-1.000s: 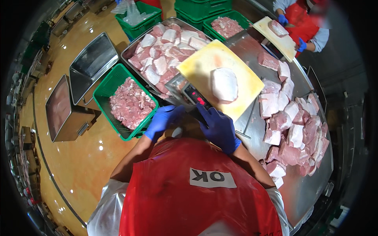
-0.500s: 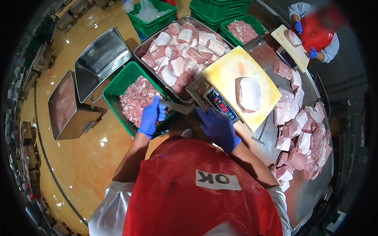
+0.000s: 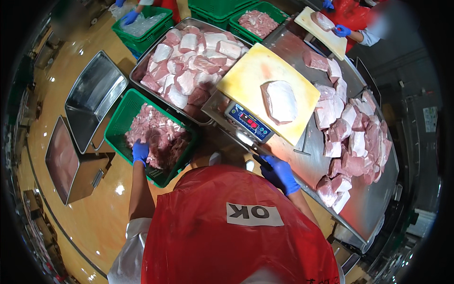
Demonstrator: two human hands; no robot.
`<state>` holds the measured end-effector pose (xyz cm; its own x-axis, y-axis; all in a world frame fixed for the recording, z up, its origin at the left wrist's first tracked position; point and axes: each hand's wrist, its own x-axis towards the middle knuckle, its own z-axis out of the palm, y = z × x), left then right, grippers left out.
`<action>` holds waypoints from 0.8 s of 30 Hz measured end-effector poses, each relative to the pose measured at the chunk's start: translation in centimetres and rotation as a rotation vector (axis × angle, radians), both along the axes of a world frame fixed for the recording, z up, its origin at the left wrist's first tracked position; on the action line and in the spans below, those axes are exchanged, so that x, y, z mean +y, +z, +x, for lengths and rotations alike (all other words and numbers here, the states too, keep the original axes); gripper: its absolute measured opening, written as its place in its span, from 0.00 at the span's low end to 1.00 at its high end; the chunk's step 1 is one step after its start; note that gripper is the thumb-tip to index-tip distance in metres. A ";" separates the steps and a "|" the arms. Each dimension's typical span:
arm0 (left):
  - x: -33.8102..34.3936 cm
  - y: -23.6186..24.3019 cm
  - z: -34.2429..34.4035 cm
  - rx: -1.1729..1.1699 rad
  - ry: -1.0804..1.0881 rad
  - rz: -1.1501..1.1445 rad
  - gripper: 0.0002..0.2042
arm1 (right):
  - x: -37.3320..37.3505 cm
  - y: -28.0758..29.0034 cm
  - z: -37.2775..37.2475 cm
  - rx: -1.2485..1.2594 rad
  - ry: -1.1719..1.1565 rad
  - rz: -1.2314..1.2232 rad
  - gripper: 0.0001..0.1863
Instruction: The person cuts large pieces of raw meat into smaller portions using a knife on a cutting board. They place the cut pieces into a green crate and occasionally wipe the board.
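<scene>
My left hand (image 3: pixel 140 152), in a blue glove, reaches down into a green crate (image 3: pixel 118 124) and rests on the small cut meat pieces (image 3: pixel 156 135) in it; its grip is hidden. My right hand (image 3: pixel 282 173), also gloved, is closed around the dark handle of a knife (image 3: pixel 261 161) at the steel table's near edge. The blade points toward a scale (image 3: pixel 249 122). On the scale lies a yellow cutting board (image 3: pixel 246 75) with one pale meat slab (image 3: pixel 280 102) on it. My red apron (image 3: pixel 222 236) fills the lower part of the view.
A large steel tray (image 3: pixel 138 72) of meat slabs sits behind the crate. Many meat pieces (image 3: pixel 354 132) lie on the steel table (image 3: pixel 373 208) at right. Empty steel pans (image 3: pixel 92 97) stand on the left. Other people's gloved hands (image 3: pixel 341 31) work at a far board, with more green crates (image 3: pixel 257 19) nearby.
My left hand has moved away from the knife area, past the green crate's rim and down onto the meat pieces. My right hand stays at the table edge with the knife.
</scene>
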<state>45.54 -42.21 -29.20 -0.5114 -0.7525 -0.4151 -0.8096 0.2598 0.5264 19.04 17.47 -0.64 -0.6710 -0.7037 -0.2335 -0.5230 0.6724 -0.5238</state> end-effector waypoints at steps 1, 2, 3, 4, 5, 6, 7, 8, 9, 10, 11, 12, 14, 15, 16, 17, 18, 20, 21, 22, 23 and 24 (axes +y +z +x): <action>0.8 2.6 -3.5 0.064 -0.019 -0.024 0.39 | 1.0 1.0 0.9 0.006 -0.087 -0.096 0.20; 2.6 5.6 -7.5 0.145 -0.047 -0.079 0.37 | 1.9 1.8 1.8 0.014 -0.175 -0.194 0.21; 4.5 8.8 -11.6 0.223 -0.080 -0.135 0.36 | 2.8 2.4 2.8 0.024 -0.264 -0.295 0.23; 6.0 11.6 -14.8 0.303 -0.122 -0.124 0.35 | 3.5 2.9 3.3 0.095 -0.296 -0.377 0.25; 7.3 13.9 -17.6 0.380 -0.156 -0.117 0.34 | 4.1 2.6 3.2 0.115 -0.362 -0.444 0.24; 8.6 15.8 -20.3 0.428 -0.170 -0.136 0.33 | 4.7 2.3 3.1 0.135 -0.424 -0.513 0.24; 9.9 17.4 -22.8 0.476 -0.185 -0.157 0.32 | 5.2 2.0 2.9 0.155 -0.487 -0.585 0.24; 11.8 19.3 -25.1 0.534 -0.248 -0.151 0.33 | 5.8 2.9 3.2 -0.180 -0.709 -0.619 0.23; 13.9 21.1 -27.4 0.596 -0.315 -0.144 0.34 | 6.4 2.7 3.1 -0.204 -0.749 -0.630 0.22; 15.4 22.2 -29.7 0.671 -0.530 -0.244 0.37 | 6.8 2.2 2.6 -0.227 -0.783 -0.644 0.21; 17.3 23.1 -31.6 0.741 -0.747 -0.343 0.41 | 7.2 2.1 2.2 -0.249 -0.819 -0.656 0.21; 20.1 23.9 -32.8 0.881 -0.876 -0.480 0.45 | 7.3 2.3 1.9 -0.255 -0.873 -0.555 0.18; 25.9 26.7 -35.1 0.941 -1.141 -0.626 0.50 | 8.2 0.6 1.3 -0.199 -0.853 -0.550 0.20; 28.4 28.7 -36.3 0.853 -1.278 -0.639 0.52 | 8.6 -0.1 1.0 -0.174 -0.840 -0.551 0.21; 30.5 30.5 -37.3 0.714 -1.368 -0.698 0.52 | 8.9 0.2 0.6 -0.218 -0.850 -0.484 0.27; 31.2 30.6 -38.5 0.752 -1.401 -0.671 0.53 | 9.4 0.0 0.2 -0.203 -0.836 -0.480 0.28; 31.8 30.2 -40.0 0.790 -1.432 -0.644 0.53 | 10.0 -0.6 -0.3 -0.187 -0.821 -0.474 0.30; 32.5 28.7 -42.7 0.833 -1.483 -0.511 0.55 | 10.6 0.1 -1.4 -0.217 -0.824 -0.419 0.33; 32.6 27.5 -43.4 0.804 -1.454 -0.417 0.53 | 10.8 0.5 -2.0 -0.215 -0.796 -0.419 0.33; 32.4 26.0 -43.6 0.770 -1.421 -0.325 0.52 | 11.0 0.8 -2.6 -0.215 -0.766 -0.420 0.33; 32.3 24.8 -43.7 0.734 -1.390 -0.231 0.51 | 11.4 0.9 -3.0 -0.216 -0.741 -0.420 0.33; 32.7 24.6 -43.8 0.693 -1.363 -0.140 0.50 | 12.0 -0.1 -3.4 -0.128 -0.666 -0.484 0.35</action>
<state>1.75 -9.55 -4.60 -0.8795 0.4218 0.2203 0.4636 0.6549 0.5968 15.69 29.49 -0.73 -0.9712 -0.2115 -0.1098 -0.0124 0.5050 -0.8630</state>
